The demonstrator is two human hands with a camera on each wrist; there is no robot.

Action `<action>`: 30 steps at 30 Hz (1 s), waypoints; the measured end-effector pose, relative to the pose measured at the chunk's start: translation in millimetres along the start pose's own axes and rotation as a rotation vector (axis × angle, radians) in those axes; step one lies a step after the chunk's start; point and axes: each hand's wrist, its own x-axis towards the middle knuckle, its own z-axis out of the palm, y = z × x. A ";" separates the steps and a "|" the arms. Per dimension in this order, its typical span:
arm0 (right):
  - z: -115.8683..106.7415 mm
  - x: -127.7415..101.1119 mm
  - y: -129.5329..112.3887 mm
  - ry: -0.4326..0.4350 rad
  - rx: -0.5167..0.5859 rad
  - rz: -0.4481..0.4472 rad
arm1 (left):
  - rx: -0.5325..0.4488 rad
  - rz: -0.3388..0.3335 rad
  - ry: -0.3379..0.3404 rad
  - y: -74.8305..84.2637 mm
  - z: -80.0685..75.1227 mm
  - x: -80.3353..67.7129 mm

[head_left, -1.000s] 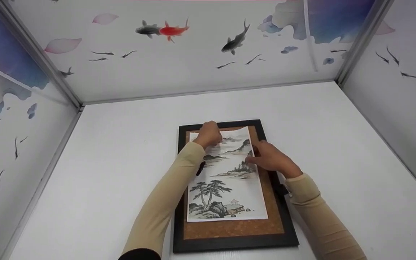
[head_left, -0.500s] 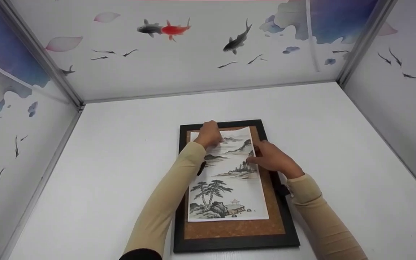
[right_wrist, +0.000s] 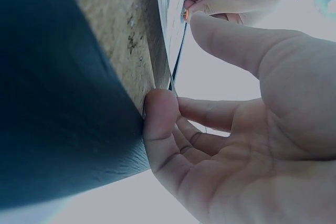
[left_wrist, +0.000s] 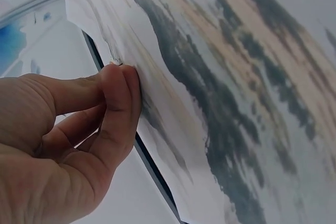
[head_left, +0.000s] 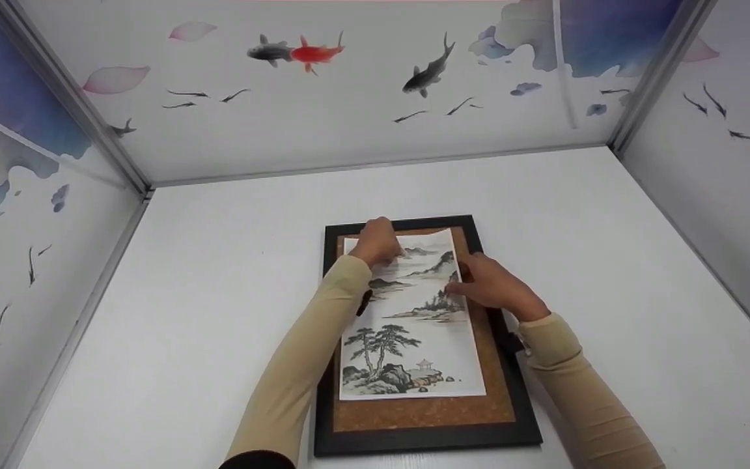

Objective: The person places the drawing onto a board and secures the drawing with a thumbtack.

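An ink landscape print [head_left: 414,326] lies on the cork panel [head_left: 427,410] of a black frame [head_left: 427,440] flat on the white table. My left hand [head_left: 375,244] sits at the print's upper left corner with curled fingers. Its fingertips [left_wrist: 118,85] press on the paper and pinch a small orange pin [right_wrist: 186,15]. My right hand [head_left: 489,283] rests on the print's right edge, fingers relaxed. One fingertip [right_wrist: 160,108] touches the cork [right_wrist: 115,40] beside the dark frame [right_wrist: 52,103]. The print's top right corner curls up slightly.
The white table [head_left: 206,293] is boxed in by three panels painted with fish and petals, at the back [head_left: 349,111], left [head_left: 17,260] and right [head_left: 726,195]. Bare table surface lies on both sides of the frame.
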 end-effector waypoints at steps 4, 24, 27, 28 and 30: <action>0.7 -0.6 -1.8 -0.006 -0.007 -0.007 | -0.005 0.003 -0.012 0.5 -0.5 -2.5; 0.5 4.5 0.8 0.015 -0.016 0.012 | -0.016 0.058 0.123 -1.2 13.4 -4.4; 0.7 2.9 1.7 0.057 -0.028 -0.007 | -0.084 0.111 0.139 -6.9 17.9 -8.8; -0.2 1.8 2.1 0.074 -0.033 -0.021 | -0.114 0.132 0.141 -7.9 18.3 -11.5; -3.1 -0.9 1.8 0.110 -0.042 -0.041 | -0.163 0.164 0.144 -9.0 17.5 -16.8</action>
